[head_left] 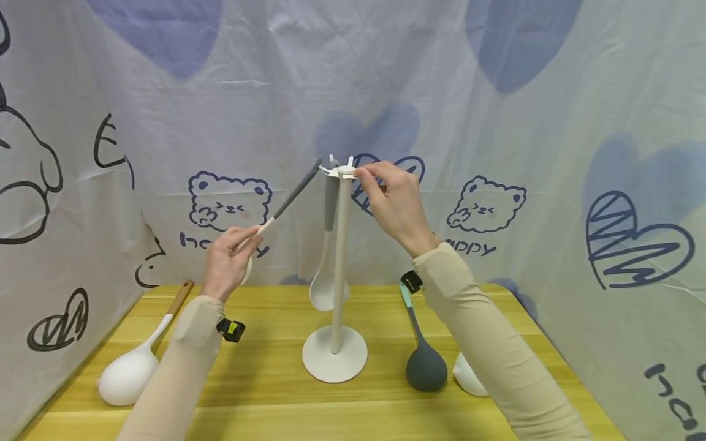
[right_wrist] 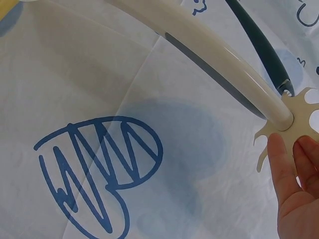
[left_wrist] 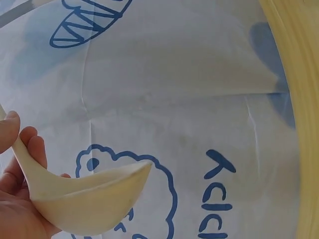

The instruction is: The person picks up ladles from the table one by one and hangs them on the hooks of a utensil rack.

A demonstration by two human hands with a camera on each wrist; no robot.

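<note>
Here, in the head view, the left hand holds the ladle left of the stand, its long axis slanting up rightward, grey tip just beside the left hook, while the right hand pinches the top from the right. The left wrist view shows that grip near the bowl; in the right wrist view, fingertips touch the top, though whether the tip touches it I cannot tell.
</note>
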